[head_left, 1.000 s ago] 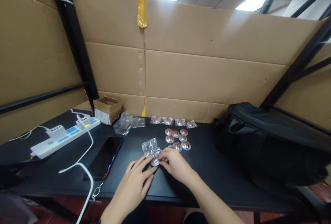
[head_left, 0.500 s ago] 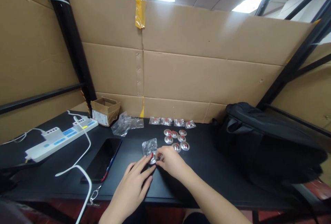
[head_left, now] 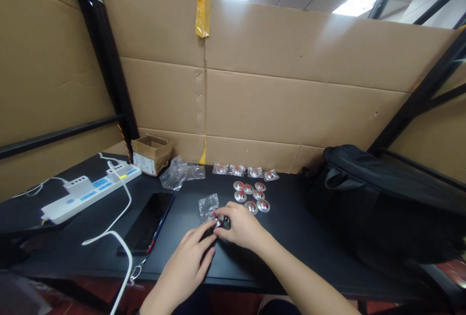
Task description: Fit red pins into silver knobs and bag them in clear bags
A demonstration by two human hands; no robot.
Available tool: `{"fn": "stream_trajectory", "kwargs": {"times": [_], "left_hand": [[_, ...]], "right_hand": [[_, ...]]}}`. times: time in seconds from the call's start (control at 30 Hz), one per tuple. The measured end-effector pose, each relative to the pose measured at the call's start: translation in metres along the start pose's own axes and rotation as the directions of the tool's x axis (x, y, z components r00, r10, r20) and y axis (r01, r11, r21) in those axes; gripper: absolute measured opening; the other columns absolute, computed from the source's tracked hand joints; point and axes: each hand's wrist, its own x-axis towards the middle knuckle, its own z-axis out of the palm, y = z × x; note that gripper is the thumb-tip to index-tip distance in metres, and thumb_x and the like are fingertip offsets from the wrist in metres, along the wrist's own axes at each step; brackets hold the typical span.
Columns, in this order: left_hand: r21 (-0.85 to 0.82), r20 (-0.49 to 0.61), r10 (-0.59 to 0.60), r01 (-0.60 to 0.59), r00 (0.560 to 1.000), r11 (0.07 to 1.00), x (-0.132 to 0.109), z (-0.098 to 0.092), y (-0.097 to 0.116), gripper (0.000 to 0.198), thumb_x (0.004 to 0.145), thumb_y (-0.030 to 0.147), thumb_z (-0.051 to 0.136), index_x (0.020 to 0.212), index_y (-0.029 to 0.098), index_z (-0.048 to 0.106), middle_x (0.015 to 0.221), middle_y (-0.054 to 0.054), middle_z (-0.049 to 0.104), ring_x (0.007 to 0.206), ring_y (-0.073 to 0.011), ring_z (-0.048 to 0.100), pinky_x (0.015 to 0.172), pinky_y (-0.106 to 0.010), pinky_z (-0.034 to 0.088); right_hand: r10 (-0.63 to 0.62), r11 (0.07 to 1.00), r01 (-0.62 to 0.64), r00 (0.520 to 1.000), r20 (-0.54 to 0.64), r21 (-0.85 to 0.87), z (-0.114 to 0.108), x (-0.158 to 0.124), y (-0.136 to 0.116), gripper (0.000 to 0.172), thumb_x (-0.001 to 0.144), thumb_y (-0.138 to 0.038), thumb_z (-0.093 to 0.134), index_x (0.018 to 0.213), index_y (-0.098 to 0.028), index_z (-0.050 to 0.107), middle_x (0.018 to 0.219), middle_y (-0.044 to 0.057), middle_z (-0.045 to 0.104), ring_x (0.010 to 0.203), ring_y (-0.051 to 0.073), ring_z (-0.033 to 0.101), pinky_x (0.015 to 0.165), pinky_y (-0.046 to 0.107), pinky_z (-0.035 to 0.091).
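A small silver domed disc with a red loop, apparently a finger cymbal, is tilted between my hands near the front of the black table. My right hand pinches it between thumb and fingers, which hide part of it. Stretched out with its fingers apart, my left hand touches its lower left side with the fingertips. Just behind lies a crumpled clear plastic bag. Several similar loose cymbals rest in a cluster beyond my right hand. Further back is a row of cymbals in clear bags.
Left of my hands lie a phone, a white cable and a power strip. At the back are a small open carton and loose plastic bags. A black bag stands on the right, before a cardboard wall.
The cymbal has tipped up from the table in my right fingers. My left fingertips stay against it. The view has shifted slightly.
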Motion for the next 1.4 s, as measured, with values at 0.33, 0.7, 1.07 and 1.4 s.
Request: {"fn": "stream_trajectory", "kwargs": {"times": [0.33, 0.7, 1.07, 1.4], "left_hand": [[0.015, 0.025, -0.037, 0.037, 0.999, 0.999, -0.001, -0.001, 0.002, 0.036, 0.096, 0.026, 0.049, 0.13, 0.029, 0.063, 0.134, -0.008, 0.058, 0.115, -0.0252, 0.059, 0.098, -0.042, 0.053], [0.02, 0.016, -0.065, 0.064, 0.998, 0.998, 0.0, 0.002, 0.002, 0.035, 0.096, 0.025, 0.049, 0.127, 0.029, 0.065, 0.126, -0.008, 0.061, 0.113, -0.0254, 0.059, 0.097, -0.043, 0.052], [0.017, 0.008, -0.083, 0.083, 0.997, 0.996, -0.001, -0.001, 0.003, 0.036, 0.096, 0.027, 0.049, 0.129, 0.031, 0.064, 0.128, -0.009, 0.058, 0.111, -0.0258, 0.059, 0.095, -0.043, 0.053], [0.023, -0.042, -0.074, 0.075, 0.996, 0.997, 0.0, 0.0, 0.003, 0.032, 0.095, 0.027, 0.052, 0.122, 0.032, 0.067, 0.141, -0.006, 0.055, 0.128, -0.0275, 0.054, 0.103, -0.047, 0.05]], "right_hand": [[0.13, 0.988, -0.132, 0.991, -0.041, -0.077, 0.005, 0.006, -0.001, 0.03, 0.082, -0.042, 0.072, 0.108, -0.026, 0.071, 0.101, 0.004, 0.066, 0.093, 0.021, 0.064, 0.077, 0.029, 0.046], [-0.072, 0.996, 0.07, 0.997, -0.03, -0.061, 0.006, 0.009, 0.005, 0.037, 0.082, -0.038, 0.07, 0.117, -0.029, 0.071, 0.12, 0.006, 0.057, 0.109, 0.024, 0.053, 0.097, 0.036, 0.044], [-0.084, 0.996, 0.083, 0.996, 0.04, 0.026, -0.017, -0.013, 0.012, 0.021, 0.082, -0.021, 0.067, 0.101, -0.026, 0.076, 0.103, 0.003, 0.071, 0.098, 0.02, 0.061, 0.092, 0.032, 0.046], [-0.187, 0.982, 0.184, 0.981, 0.058, 0.054, -0.014, -0.018, 0.012, 0.029, 0.08, -0.02, 0.073, 0.108, -0.026, 0.073, 0.117, 0.004, 0.07, 0.105, 0.02, 0.063, 0.097, 0.032, 0.045]]}}
